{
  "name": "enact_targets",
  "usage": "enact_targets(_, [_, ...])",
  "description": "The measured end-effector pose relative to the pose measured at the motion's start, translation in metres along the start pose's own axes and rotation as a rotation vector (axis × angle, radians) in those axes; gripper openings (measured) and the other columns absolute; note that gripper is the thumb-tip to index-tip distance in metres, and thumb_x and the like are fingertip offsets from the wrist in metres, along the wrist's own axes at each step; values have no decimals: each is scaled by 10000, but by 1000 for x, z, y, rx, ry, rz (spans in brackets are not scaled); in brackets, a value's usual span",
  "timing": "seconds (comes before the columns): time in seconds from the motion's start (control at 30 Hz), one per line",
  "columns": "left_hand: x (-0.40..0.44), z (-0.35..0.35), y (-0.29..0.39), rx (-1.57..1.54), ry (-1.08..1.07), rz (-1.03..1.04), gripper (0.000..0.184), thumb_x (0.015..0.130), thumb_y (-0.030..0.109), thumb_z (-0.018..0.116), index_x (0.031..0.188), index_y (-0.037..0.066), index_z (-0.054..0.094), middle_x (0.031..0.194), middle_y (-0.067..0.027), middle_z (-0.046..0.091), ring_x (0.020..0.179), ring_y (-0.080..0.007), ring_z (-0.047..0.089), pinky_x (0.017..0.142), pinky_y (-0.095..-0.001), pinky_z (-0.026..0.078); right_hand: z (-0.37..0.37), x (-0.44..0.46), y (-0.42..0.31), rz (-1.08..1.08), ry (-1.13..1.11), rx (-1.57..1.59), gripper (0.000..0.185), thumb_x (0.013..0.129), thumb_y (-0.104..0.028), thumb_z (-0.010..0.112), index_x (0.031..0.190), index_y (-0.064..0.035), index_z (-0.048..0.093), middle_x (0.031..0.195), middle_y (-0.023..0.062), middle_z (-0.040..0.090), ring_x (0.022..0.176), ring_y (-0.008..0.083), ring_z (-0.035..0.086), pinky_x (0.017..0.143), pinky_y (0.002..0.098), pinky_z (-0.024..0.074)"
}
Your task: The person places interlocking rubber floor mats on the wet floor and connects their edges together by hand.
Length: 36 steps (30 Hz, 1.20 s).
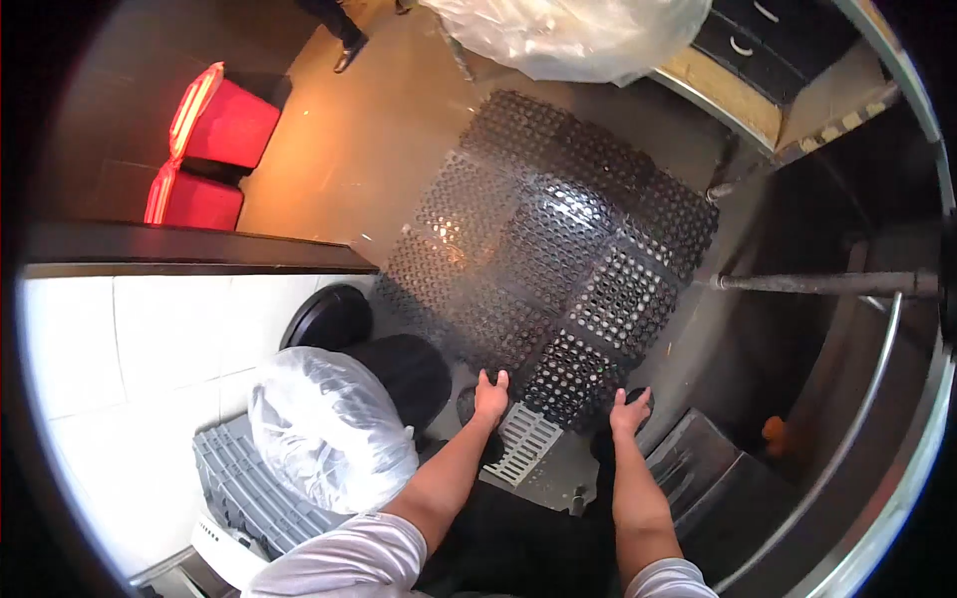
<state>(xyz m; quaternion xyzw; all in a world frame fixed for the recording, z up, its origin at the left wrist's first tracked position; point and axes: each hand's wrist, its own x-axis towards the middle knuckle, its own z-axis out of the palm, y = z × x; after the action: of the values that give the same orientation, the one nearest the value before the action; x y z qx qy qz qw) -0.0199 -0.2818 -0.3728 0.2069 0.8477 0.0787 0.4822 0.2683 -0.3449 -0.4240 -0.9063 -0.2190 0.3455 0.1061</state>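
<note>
A black rubber floor mat (558,239) full of round holes lies on the floor ahead of me, shiny as if wet in its middle. My left hand (489,397) is held out near the mat's closest left corner, fingers apart and nothing visible in it. Beyond the closest right corner of the mat, my right hand (629,411) reaches forward with thumb and fingers spread, also without anything visible in it. Between my forearms, a pale slotted drain grate (523,444) sits in the floor against the mat's near end. Whether either hand touches the mat, I cannot tell.
Left of me, a clear plastic bag (329,429) rests on grey ridged crates (249,478), beside a black bin (404,379). Two red bins (229,120) stand farther left. A plastic-covered item (568,35) is at the top, near a person's shoe (349,55). Metal pipes (817,284) run along the right.
</note>
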Motion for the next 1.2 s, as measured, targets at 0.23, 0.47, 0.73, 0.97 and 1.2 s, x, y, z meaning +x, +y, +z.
enact_targets(0.23, [-58, -78, 39, -76, -3, 193, 768, 954, 422, 615, 1508, -20, 321, 1491, -288, 417, 1371, -390, 438, 1126, -417, 351, -89, -21, -62, -19, 88, 22, 829, 907, -320, 698, 1557, -95, 235, 1412, 332, 380, 1298, 474, 415, 1101, 472, 357])
enact_targets(0.47, [-111, -180, 46, -425, -77, 234, 704, 984, 314, 617, 1543, 63, 271, 1510, -238, 389, 1312, -313, 497, 1075, -379, 403, -154, -60, -89, -182, 159, 32, 821, 899, -300, 705, 1547, -85, 249, 1429, 336, 351, 1320, 467, 396, 1119, 465, 342])
enact_targets(0.73, [-160, -260, 46, -586, -43, 388, 655, 1003, 314, 600, 1525, 80, 279, 1298, -80, 505, 1001, -141, 560, 799, -318, 506, -179, -91, -65, -142, 146, -59, 856, 884, -282, 721, 1553, -82, 227, 1423, 344, 334, 1304, 463, 396, 1118, 463, 338])
enact_targets(0.97, [-173, -271, 23, -497, -13, 370, 660, 997, 311, 611, 1523, 82, 285, 1393, -142, 450, 991, -159, 559, 800, -326, 503, -193, -99, -47, -69, 154, -12, 876, 855, -239, 742, 1547, -72, 231, 1400, 340, 327, 1288, 467, 380, 1113, 466, 325])
enact_targets(1.2, [-209, -278, 26, -420, 12, 334, 660, 989, 369, 619, 1513, 96, 324, 1441, -151, 429, 1067, -197, 557, 843, -352, 491, -205, -98, -60, -113, 140, 30, 871, 860, -235, 744, 1546, -65, 234, 1425, 346, 308, 1305, 459, 363, 1113, 462, 320])
